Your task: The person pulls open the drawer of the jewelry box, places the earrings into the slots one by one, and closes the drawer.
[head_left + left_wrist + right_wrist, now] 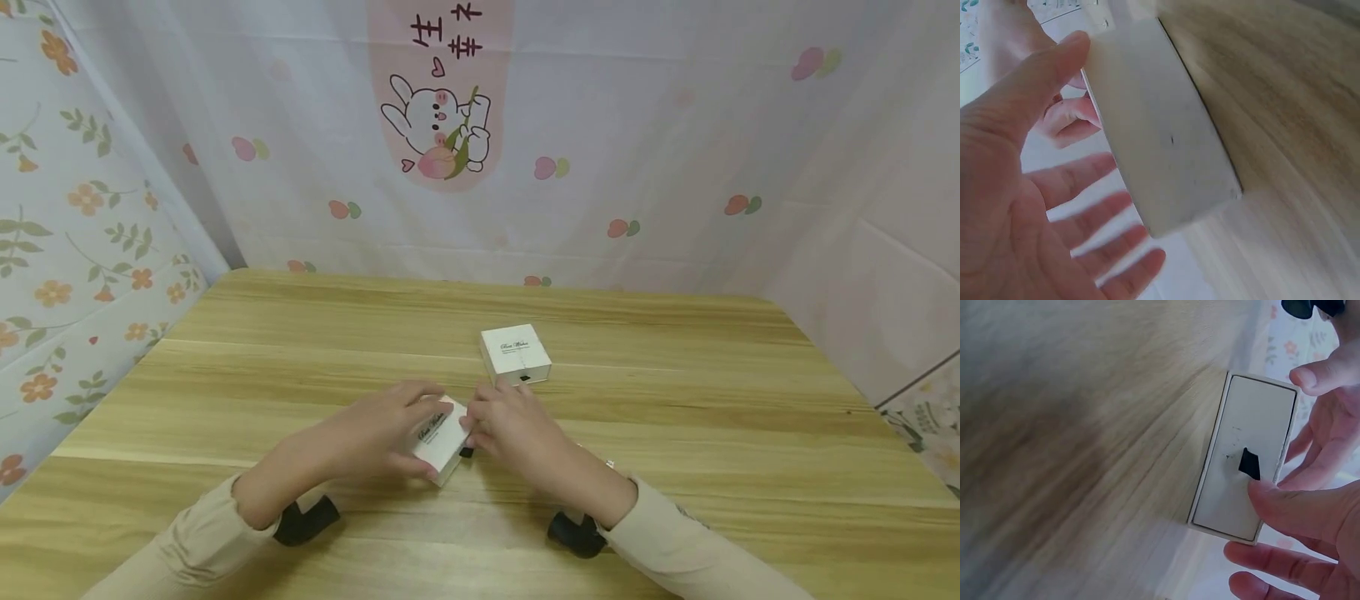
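A small white drawer-style gift box (444, 440) with dark lettering on its lid sits slantwise on the wooden table. My left hand (378, 429) holds it across the top, thumb (1075, 47) on one edge and fingers toward the opposite side. From the drawer front sticks a short black pull tab (1250, 464). My right hand (521, 433) is at that end; its thumb (1285, 503) touches the drawer front right beside the tab, other fingers near the box's edge. The drawer looks flush with its sleeve.
A second white box (516, 352) with similar lettering and a black tab stands just beyond my right hand. Black curved pieces (307, 522) show at both wrists. A printed curtain (637, 150) hangs behind the wooden table (712, 400).
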Tool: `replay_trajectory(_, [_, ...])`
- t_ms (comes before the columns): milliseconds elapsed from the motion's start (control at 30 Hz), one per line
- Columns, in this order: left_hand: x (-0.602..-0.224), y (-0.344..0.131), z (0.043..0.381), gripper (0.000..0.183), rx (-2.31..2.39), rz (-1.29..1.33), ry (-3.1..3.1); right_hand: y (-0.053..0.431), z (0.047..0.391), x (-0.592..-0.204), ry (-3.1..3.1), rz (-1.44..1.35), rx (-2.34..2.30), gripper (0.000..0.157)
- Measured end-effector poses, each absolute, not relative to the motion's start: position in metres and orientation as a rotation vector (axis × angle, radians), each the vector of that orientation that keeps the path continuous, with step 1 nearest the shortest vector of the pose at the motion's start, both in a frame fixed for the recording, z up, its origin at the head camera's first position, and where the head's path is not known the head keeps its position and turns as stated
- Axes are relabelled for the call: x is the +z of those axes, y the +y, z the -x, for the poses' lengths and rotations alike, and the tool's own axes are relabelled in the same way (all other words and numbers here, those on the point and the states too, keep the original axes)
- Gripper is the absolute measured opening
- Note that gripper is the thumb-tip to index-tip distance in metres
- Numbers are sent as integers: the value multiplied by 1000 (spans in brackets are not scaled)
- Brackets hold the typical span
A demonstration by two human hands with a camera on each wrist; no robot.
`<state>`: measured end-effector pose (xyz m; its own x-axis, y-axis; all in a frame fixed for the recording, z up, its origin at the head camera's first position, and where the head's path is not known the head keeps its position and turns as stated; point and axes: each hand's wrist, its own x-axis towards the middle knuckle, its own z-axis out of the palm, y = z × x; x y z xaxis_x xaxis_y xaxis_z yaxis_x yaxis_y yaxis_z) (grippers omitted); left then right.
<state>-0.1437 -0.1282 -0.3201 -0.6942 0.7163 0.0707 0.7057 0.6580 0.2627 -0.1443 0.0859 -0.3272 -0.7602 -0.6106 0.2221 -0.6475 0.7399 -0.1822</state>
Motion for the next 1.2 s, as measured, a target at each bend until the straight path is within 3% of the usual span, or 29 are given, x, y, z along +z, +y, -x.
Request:
replay_trajectory(600, [-321,-117,118,53,451,-873,3057,75,134,-322,-2786,-971,11,18])
replay_trajectory(1200, [-323,-126,140,32,473,-1110,2951,70,131,-322,-2661,-984,-107,19])
